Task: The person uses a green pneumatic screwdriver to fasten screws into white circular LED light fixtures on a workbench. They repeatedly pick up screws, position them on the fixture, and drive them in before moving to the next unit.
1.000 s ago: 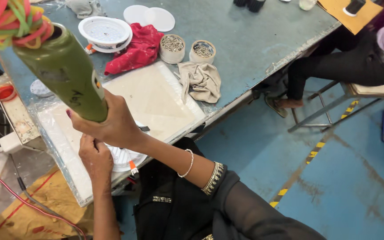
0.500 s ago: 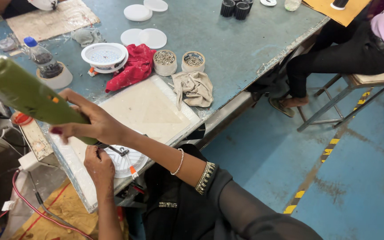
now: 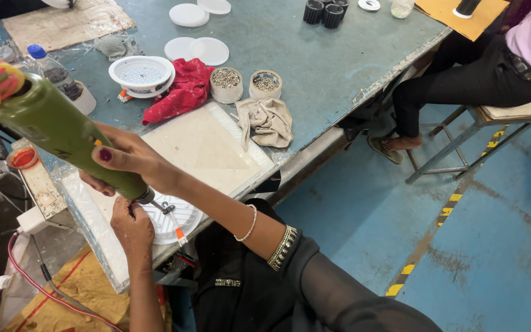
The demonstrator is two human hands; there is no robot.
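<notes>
lowered, right hand [image 3: 127, 161] grips green screwdriver [image 3: 62, 132]; two tubs [image 3: 226, 84] hold screws.

This is looking like a small assembly workshop; a worn blue-green workbench [image 3: 314, 55] is filling the upper frame, carrying white round light housings [image 3: 141, 72], loose diffuser discs [image 3: 209, 51] and two tubs of screws [image 3: 225, 84]; a green electric screwdriver [image 3: 56, 132] is hanging at left; hazard-striped floor tape [image 3: 437, 221] is running across the blue concrete at lower right.
</notes>
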